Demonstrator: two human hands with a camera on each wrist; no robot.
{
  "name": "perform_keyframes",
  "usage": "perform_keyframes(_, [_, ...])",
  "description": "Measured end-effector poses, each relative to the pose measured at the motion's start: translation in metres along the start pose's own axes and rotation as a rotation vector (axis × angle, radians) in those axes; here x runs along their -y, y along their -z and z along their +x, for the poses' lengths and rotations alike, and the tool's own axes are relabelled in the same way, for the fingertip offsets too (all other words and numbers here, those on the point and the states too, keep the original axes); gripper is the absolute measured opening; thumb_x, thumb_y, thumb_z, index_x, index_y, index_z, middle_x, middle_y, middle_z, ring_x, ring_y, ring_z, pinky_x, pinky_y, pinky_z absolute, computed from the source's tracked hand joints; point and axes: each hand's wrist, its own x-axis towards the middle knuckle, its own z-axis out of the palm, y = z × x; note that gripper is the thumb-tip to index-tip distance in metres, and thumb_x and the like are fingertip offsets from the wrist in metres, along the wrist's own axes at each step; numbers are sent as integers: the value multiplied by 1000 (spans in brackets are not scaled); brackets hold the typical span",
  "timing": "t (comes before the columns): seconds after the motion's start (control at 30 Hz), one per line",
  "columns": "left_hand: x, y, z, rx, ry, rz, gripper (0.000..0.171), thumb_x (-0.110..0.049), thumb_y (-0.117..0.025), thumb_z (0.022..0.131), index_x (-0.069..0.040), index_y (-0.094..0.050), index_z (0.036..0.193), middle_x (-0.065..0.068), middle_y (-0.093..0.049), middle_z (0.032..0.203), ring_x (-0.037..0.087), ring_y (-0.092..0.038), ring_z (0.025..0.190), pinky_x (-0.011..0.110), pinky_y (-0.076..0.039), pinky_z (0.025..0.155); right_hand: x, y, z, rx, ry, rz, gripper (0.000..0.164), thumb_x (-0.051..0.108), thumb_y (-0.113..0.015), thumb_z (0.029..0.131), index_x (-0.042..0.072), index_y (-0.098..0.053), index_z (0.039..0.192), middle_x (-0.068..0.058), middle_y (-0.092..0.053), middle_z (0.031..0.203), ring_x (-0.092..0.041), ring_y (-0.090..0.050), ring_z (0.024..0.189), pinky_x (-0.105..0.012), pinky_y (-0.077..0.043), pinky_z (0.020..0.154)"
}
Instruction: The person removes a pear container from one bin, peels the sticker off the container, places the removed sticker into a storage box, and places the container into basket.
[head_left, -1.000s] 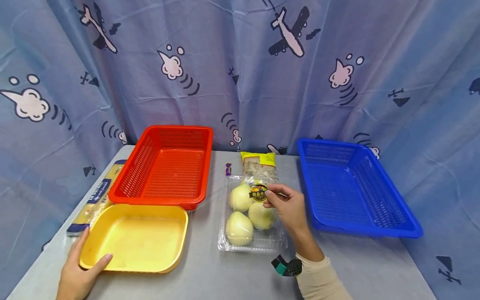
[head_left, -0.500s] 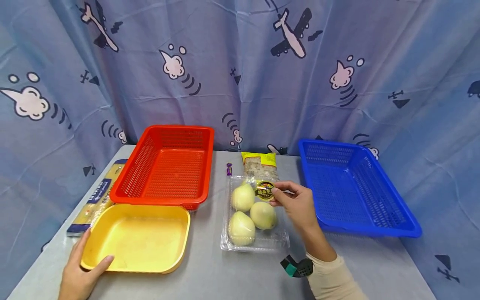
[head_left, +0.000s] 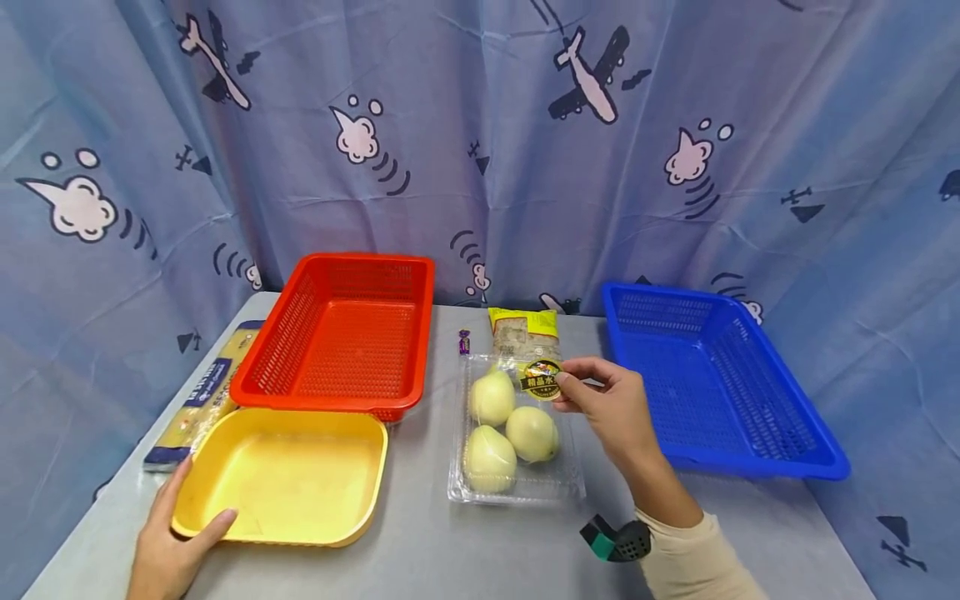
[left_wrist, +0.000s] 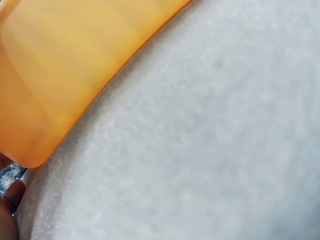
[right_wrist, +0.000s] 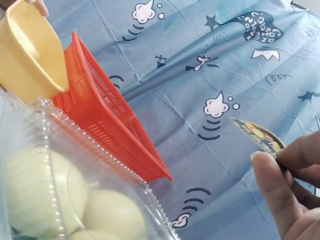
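A clear plastic clamshell box [head_left: 516,483] with three pale round fruits [head_left: 532,433] lies on the grey table [head_left: 465,558]. My right hand [head_left: 611,404] pinches the round black-and-gold sticker [head_left: 542,379] at the box's far right corner; in the right wrist view the sticker [right_wrist: 257,136] stands lifted between thumb and finger above the box [right_wrist: 60,150]. My left hand [head_left: 174,546] holds the near left corner of the yellow tray [head_left: 281,475], thumb over its rim. The left wrist view shows only the tray's edge [left_wrist: 65,85] and the table.
A red basket [head_left: 337,333] stands behind the yellow tray and a blue basket [head_left: 712,379] at the right. A yellow-topped packet [head_left: 523,329] and a small purple candy [head_left: 464,341] lie behind the box. A spaghetti pack [head_left: 202,396] lies along the left edge. A curtain hangs behind.
My right hand has drawn the sticker to the right and slightly up, away from the lid's middle. The left hand stays on the yellow tray.
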Motion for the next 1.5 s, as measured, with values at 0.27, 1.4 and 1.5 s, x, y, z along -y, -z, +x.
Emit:
perform_keyframes(0.27, [1,-1,-3,-18,-2,-17,97,-36,-73,86,-14,-10,156,27,-14,154,50,-21,134,53,-14,110,15,-1,-2,22,19,-45,19,-9,-64,88,-19,-61,103,-19,-62,88,-17,-65,63,-35,-56,64])
perform_keyframes(1.4, [-2,-3,-1,-27,19,-41,98,-36,-74,85,-13,-11,156,25,-13,156,47,-18,136,53,-14,110,50,-59,0,149,62,50,16,-13,-62,85,-18,-63,100,-21,-60,89,-19,-64,63,-39,-57,63])
perform_keyframes(1.5, [-2,-3,-2,-27,22,-44,98,-35,-75,85,-13,-11,156,25,-13,155,47,-18,137,53,-14,110,51,-66,0,154,56,78,15,-12,-62,85,-18,-63,98,-19,-60,87,-18,-63,63,-38,-57,63])
